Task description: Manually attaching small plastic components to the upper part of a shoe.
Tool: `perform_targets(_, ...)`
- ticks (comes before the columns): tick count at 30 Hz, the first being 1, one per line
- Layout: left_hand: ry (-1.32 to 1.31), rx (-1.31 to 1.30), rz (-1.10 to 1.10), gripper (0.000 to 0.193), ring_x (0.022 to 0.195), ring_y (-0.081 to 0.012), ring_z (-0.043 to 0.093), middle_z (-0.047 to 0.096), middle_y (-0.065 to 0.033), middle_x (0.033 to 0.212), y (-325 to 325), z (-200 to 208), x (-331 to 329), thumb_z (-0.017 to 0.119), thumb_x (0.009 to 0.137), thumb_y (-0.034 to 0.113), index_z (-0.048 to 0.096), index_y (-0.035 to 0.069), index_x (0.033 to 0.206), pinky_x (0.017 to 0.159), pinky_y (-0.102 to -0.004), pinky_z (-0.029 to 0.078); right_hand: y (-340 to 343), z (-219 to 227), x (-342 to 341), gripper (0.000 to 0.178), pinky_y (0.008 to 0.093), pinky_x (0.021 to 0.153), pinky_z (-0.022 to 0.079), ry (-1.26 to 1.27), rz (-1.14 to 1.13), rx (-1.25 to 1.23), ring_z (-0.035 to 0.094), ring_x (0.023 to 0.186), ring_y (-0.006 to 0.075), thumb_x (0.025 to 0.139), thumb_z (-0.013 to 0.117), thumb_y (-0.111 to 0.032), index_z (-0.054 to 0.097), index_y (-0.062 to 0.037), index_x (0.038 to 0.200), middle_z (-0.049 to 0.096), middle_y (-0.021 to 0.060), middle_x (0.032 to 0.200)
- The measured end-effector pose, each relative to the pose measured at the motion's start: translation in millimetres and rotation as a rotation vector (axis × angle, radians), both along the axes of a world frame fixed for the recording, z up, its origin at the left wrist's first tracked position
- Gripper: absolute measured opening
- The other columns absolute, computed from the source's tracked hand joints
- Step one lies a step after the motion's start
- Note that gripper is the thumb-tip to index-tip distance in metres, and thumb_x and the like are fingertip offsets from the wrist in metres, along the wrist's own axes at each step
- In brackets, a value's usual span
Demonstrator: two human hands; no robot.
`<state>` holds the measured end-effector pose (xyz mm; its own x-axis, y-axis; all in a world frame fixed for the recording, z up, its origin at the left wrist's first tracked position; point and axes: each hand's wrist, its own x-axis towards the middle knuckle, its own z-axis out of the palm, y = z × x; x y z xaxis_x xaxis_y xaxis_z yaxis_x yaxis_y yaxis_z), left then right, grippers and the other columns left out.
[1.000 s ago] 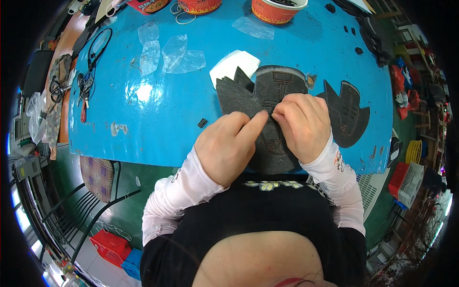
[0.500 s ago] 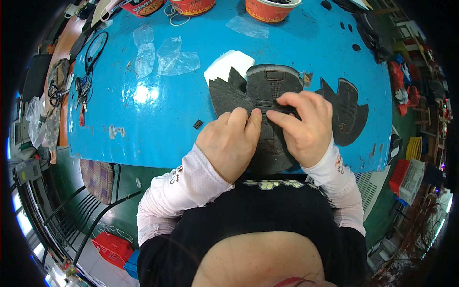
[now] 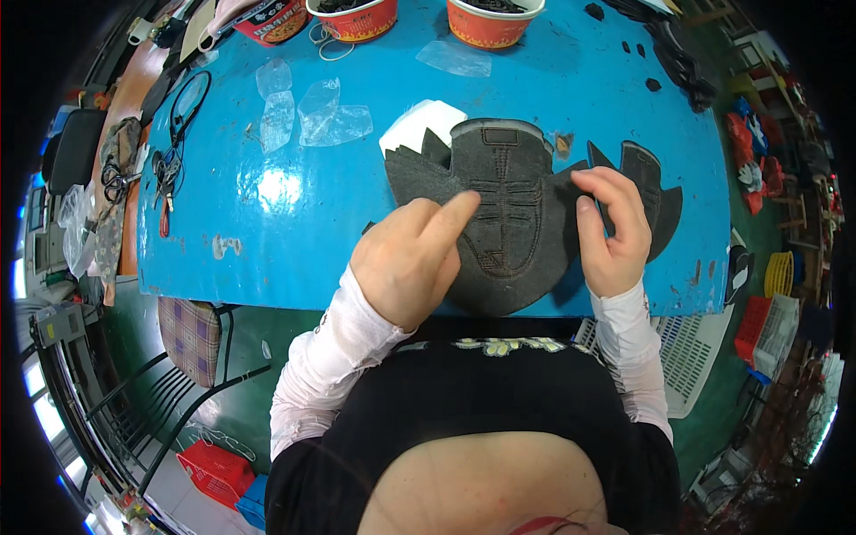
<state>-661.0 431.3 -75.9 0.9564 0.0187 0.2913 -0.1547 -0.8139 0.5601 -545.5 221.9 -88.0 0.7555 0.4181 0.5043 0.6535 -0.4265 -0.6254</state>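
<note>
A black shoe upper point(image 3: 504, 192), stitched with dark lines and cut to points at its left side, lies flat near the table's front edge. My left hand point(image 3: 408, 259) rests over its left edge. Its fingers are curled, with one finger stretched over the upper; what lies under the curled fingers is hidden. Beside the right edge is my right hand point(image 3: 617, 236), thumb and forefinger apart, nothing visible between them. Partly behind that hand lies a second black upper point(image 3: 667, 209). A white piece point(image 3: 419, 125) sticks out behind the first upper's points.
Paper tubs point(image 3: 495, 22) with black bits stand at the far edge. Clear plastic scraps point(image 3: 334, 116) lie on the blue table point(image 3: 214, 267). Keys and a black cord point(image 3: 169, 169) are at the left. Black pieces point(image 3: 687, 67) are heaped far right. A chair point(image 3: 190, 334) stands front left.
My hands have drawn apart: the left moved left, the right moved right off the middle of the upper. The upper's stitched middle is now uncovered and lies flatter.
</note>
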Motion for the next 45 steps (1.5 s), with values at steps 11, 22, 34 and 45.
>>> perform_targets(11, 0.008, 0.351, -0.053, 0.037, 0.068, -0.0220, 0.056, 0.051, -0.0059, 0.079, -9.1, 3.3, 2.3, 0.065, 0.071, 0.003, 0.067, 0.011, 0.107, 0.059, -0.0330, 0.047, -3.3, -12.5, -2.9, 0.033, 0.0359, 0.084, 0.046, 0.118, -0.131, -0.018, 0.058, 0.094, 0.0245, 0.079, 0.072, -0.013, 0.062, -0.0033, 0.109, 0.060, 0.0121, 0.102)
perform_targets(22, -0.020, 0.373, -0.105, 0.032, 0.068, -0.0177, 0.054, 0.048, -0.0022, 0.075, -26.4, 9.0, 14.1, 0.062, 0.075, 0.010, 0.067, 0.011, 0.107, 0.057, -0.0305, 0.045, -3.0, -2.2, -13.0, 0.027, 0.0378, 0.084, 0.037, -0.282, 0.186, -0.311, 0.056, 0.091, 0.0227, 0.066, 0.066, -0.008, 0.071, -0.0137, 0.091, 0.061, 0.0004, 0.096)
perform_targets(34, -0.074, 0.140, -0.163, 0.035, 0.074, -0.0246, 0.058, 0.056, -0.0083, 0.083, -15.3, -8.5, 15.6, 0.065, 0.070, -0.003, 0.065, 0.004, 0.104, 0.062, -0.0328, 0.048, -5.6, -10.1, 2.6, 0.024, 0.0363, 0.078, 0.046, -0.116, -0.018, -0.016, 0.058, 0.084, 0.0259, 0.072, 0.069, -0.007, 0.067, -0.0066, 0.095, 0.062, 0.0084, 0.099)
perform_targets(45, -0.375, -0.490, -0.097, 0.018, 0.076, -0.0233, 0.061, 0.062, -0.0102, 0.089, -7.3, -20.9, -7.3, 0.065, 0.078, -0.008, 0.062, 0.000, 0.093, 0.060, -0.0304, 0.047, -11.7, -34.7, 8.6, 0.049, 0.0269, 0.062, 0.041, 0.380, -0.191, 0.077, 0.043, 0.068, 0.0121, 0.067, 0.082, -0.020, 0.059, -0.0037, 0.107, 0.052, 0.0035, 0.090)
